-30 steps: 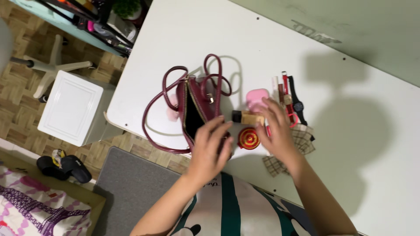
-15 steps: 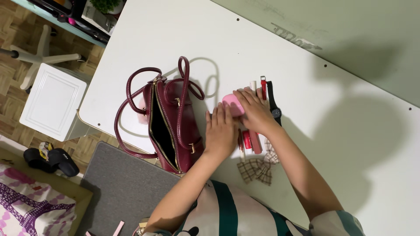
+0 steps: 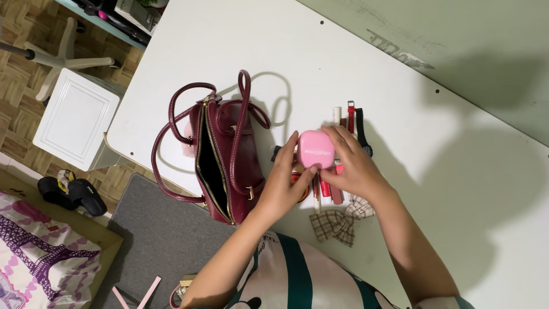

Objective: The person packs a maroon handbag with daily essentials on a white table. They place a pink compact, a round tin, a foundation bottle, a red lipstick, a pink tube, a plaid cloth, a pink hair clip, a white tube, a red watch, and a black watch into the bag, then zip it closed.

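Pink case (image 3: 316, 149), small and rounded, sits pinched between both hands: left hand (image 3: 281, 186) fingertips grip its left edge, right hand (image 3: 353, 169) fingers its right. Left of them gapes the maroon handbag (image 3: 226, 163); keep the hold level and even.

The case (image 3: 316, 150) looks like smooth pink plastic with a slight sheen. The bag (image 3: 229, 166) is glossy dark-red leather with metal fittings. The bow (image 3: 334, 223) is checked cloth. The counter (image 3: 240, 46) is matt white.

Bare forearms, white top, green stripes
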